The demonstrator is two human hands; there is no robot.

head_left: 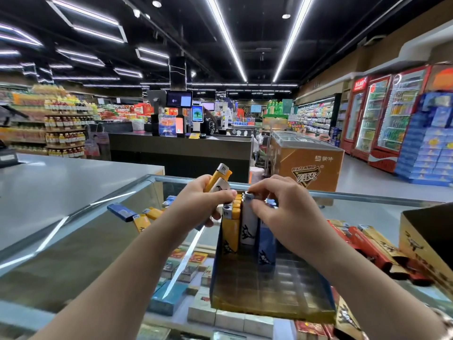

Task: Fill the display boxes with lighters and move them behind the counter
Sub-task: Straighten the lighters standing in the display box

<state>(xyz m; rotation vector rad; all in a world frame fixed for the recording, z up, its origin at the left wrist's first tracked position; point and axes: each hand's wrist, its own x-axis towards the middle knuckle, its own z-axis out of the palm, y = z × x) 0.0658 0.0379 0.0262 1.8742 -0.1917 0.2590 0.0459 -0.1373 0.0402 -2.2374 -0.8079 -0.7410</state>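
Head view shows me standing at a glass-topped desk (103, 231) in a shop, with the display box (269, 285) set on the glass straight ahead. My left hand (201, 204) has its fingers curled round a small bundle of spare lighters (218, 179), yellow and white, held just above the box's far left corner. My right hand (282, 207) pinches the metal cap of a white lighter (248, 223) with its fingers closed on the top, and the lighter stands upright in the back row between a yellow lighter (230, 229) and a blue lighter (266, 244). I judge this one is being seated in its slot; only the back of the box is filled and the near rows of the tray look empty, so the filling is at an early stage. More loose lighters (137, 214) lie on the glass to the left, well apart from the box, and red and gold cartons (362, 241) lie to the right. The risks I see: the bundle in my left hand could slip, as several lighters are held at once; pushing the white one down askew could tip its neighbours, which stand close together; and the light card box could slide on the smooth glass if I press sideways.
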